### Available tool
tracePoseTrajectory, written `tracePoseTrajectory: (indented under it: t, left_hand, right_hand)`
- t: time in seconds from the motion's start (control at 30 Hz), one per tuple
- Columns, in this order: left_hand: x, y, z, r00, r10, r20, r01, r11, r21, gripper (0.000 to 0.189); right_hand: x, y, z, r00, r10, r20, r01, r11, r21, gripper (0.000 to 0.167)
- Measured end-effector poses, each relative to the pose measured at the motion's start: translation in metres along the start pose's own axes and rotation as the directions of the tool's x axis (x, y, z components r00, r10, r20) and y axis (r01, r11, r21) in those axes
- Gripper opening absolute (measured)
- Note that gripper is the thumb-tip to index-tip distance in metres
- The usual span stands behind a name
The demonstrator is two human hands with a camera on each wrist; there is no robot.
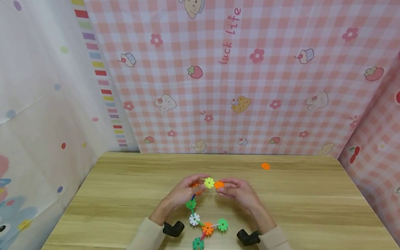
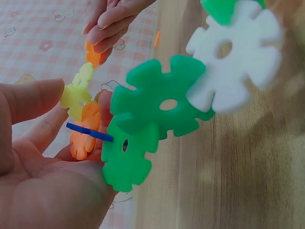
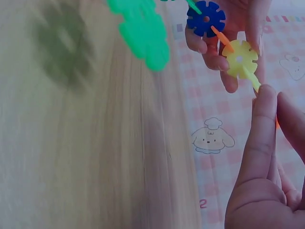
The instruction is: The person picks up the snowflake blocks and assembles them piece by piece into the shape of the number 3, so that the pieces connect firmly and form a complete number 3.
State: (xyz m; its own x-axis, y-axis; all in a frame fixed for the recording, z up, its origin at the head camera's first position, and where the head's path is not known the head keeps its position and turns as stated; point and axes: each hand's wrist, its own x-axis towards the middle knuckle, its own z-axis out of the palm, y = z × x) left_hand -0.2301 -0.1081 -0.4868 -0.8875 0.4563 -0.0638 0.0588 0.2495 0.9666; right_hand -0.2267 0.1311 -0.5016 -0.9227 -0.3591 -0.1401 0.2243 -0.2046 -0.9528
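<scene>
A chain of notched plastic discs in several colours hangs between and below the two hands. In the head view, my left hand [image 1: 184,190] pinches the chain's upper end at a yellow disc [image 1: 209,183], with an orange disc [image 2: 86,131] and a blue disc [image 3: 206,19] just behind it. My right hand [image 1: 244,195] pinches another orange disc [image 1: 219,185] that meets the yellow side. Lower down follow a green disc [image 1: 191,204], a white disc [image 1: 194,219] and an orange disc [image 1: 207,228], which branches to a light green disc [image 1: 223,224] and a dark green disc [image 1: 198,244].
One loose orange disc [image 1: 265,166] lies near the back edge of the wooden table [image 1: 304,206]. Behind stands a pink checked cloth [image 1: 243,82], with a white cloth [image 1: 36,75] to the left. A black wrist mount [image 1: 248,237] is on each forearm.
</scene>
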Motion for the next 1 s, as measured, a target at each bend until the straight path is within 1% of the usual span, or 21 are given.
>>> tracePoseTrajectory:
  t: [0.1, 0.2, 0.33, 0.43, 0.53, 0.6, 0.73, 0.87, 1.0]
  left_hand:
    - [0.0001, 0.0001, 0.0001, 1.000, 0.005, 0.001, -0.005, 1.000, -0.006, 0.040]
    - [0.0005, -0.0007, 0.0000, 1.000, 0.009, -0.001, -0.009, 1.000, -0.005, 0.041]
    - [0.0011, -0.0021, -0.0004, 1.000, 0.010, -0.007, -0.011, 1.000, -0.005, 0.041]
    - [0.0004, -0.0023, -0.0014, 1.000, 0.009, -0.012, -0.009, 1.000, -0.010, 0.041]
    - [-0.0010, -0.0015, -0.0029, 1.000, 0.010, -0.018, -0.010, 1.000, -0.006, 0.041]
    - [-0.0017, -0.0012, -0.0038, 1.000, 0.007, -0.020, -0.007, 1.000, 0.001, 0.040]
    - [-0.0017, -0.0009, -0.0048, 1.000, -0.004, -0.023, 0.004, 1.000, 0.005, 0.036]
    - [-0.0009, -0.0013, -0.0052, 1.000, -0.005, -0.014, 0.004, 1.000, -0.004, 0.035]
    - [0.0007, -0.0028, -0.0057, 1.000, 0.007, 0.006, -0.007, 1.000, 0.008, 0.035]
  right_hand:
    - [0.0012, 0.0022, 0.0018, 1.000, 0.007, -0.004, -0.006, 0.998, 0.069, 0.040]
    - [0.0014, 0.0035, 0.0027, 1.000, 0.011, 0.009, -0.013, 0.991, 0.131, 0.039]
    - [0.0013, 0.0041, 0.0041, 0.999, 0.010, 0.041, -0.016, 0.988, 0.156, 0.038]
    - [0.0013, 0.0043, 0.0054, 0.998, 0.016, 0.054, -0.024, 0.989, 0.149, 0.042]
    - [0.0013, 0.0045, 0.0062, 0.999, 0.028, 0.043, -0.034, 0.990, 0.139, 0.043]
    - [0.0013, 0.0049, 0.0060, 0.999, 0.033, 0.032, -0.037, 0.992, 0.124, 0.040]
    - [0.0009, 0.0049, 0.0044, 0.999, 0.040, 0.015, -0.041, 0.994, 0.100, 0.027]
    - [0.0004, 0.0040, 0.0029, 0.999, 0.052, 0.017, -0.053, 0.995, 0.088, 0.021]
    - [0.0009, 0.0042, 0.0020, 0.998, 0.070, 0.011, -0.070, 0.994, 0.082, 0.018]
